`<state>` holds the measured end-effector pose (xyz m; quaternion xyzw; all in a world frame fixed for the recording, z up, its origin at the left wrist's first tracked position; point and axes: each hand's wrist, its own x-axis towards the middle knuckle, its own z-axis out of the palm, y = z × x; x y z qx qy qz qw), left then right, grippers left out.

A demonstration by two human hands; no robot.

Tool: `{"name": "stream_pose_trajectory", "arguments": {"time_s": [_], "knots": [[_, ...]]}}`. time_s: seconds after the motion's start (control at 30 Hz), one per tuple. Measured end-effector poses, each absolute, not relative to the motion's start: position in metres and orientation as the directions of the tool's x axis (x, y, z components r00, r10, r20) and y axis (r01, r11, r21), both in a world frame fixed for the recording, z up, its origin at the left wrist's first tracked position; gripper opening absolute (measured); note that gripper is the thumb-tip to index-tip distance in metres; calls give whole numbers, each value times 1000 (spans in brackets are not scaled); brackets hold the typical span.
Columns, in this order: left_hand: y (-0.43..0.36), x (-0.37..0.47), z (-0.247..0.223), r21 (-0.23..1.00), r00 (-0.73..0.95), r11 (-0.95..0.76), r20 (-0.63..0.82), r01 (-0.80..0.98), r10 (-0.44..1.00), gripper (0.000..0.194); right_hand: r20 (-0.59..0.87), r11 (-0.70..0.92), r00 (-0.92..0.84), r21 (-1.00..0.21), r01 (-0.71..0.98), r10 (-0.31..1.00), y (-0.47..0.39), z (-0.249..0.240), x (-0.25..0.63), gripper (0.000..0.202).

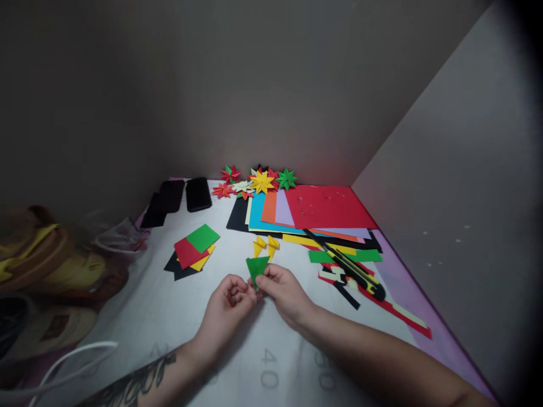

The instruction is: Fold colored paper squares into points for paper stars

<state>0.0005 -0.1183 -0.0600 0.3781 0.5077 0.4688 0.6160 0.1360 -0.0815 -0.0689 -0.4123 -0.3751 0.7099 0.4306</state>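
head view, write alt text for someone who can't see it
The right hand pinches a folded green paper, the left hand close beside it, above a white table cover. Around and beyond lie two yellow folded pieces, paper squares, a box cutter, coloured sheets and paper stars.

Carries a large, dark-inked tattoo of curving, leaf-like shapes along the left forearm. Shows a denser dark patch at the tattoo's end nearest the left hand, then rounded, open loops farther up the tattoo. Goes bare from the tattoo over the left hand. Leaves the right forearm and right hand bare too, across from the tattoo.
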Motion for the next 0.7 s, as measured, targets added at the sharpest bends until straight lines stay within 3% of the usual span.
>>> {"name": "stream_pose_trajectory", "arguments": {"time_s": [0.23, 0.33, 0.43, 0.53, 0.7], "knots": [[-92, -10, -51, 984, 11, 89, -89, -157, 996, 25, -170, -187, -255, -981, -42, 952, -57, -70, 163, 16], [-84, -10, -55, 985, 87, 106, -94, -138, 992, 35, -139, -115, -278, -988, 102, 950, -55, -70, 166, 13], [-83, -8, -62, 983, 113, 159, -148, -90, 982, 31, -132, -52, -374, -975, 215, 918, -58, -70, 164, 13], [-85, -9, -68, 982, 94, 191, -191, 8, 977, 19, -125, -49, -399, -980, 194, 909, -61, -75, 161, 16], [-86, -17, -65, 977, 170, 169, -189, 128, 967, 7, -35, -32, -233, -999, 15, 972, -61, -81, 160, 9]]}}
